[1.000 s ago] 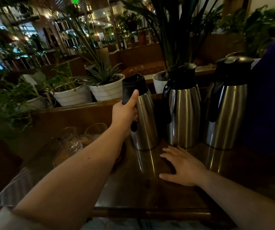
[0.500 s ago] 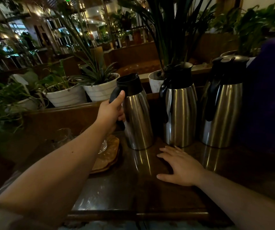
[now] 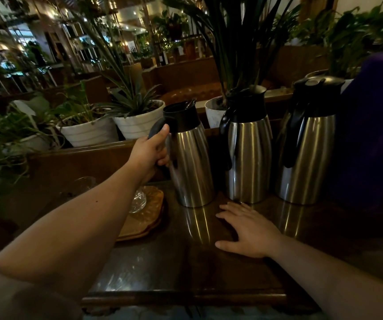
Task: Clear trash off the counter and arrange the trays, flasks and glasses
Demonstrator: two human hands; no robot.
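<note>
Three steel flasks with black tops stand in a row at the back of the dark wooden counter (image 3: 185, 269). My left hand (image 3: 150, 152) is shut on the handle of the left flask (image 3: 191, 162), which leans slightly. The middle flask (image 3: 248, 151) and the right flask (image 3: 308, 148) stand upright. My right hand (image 3: 249, 229) rests flat on the counter in front of the middle flask, fingers spread, holding nothing. Left of the flasks lies a wooden tray (image 3: 144, 218) with a glass (image 3: 138, 199) on it; my left forearm hides part of both. Another glass (image 3: 85, 183) shows dimly further left.
White plant pots (image 3: 137, 122) sit on a ledge behind the counter, one (image 3: 213, 110) behind the middle flask. A dark purple shape (image 3: 377, 125) fills the right side next to the right flask. The counter's front edge (image 3: 185, 296) runs close below my arms.
The left flask's handle has swung from facing me toward the left, with my left hand still on it. The wooden tray has come into sight. My right hand has stayed flat.
</note>
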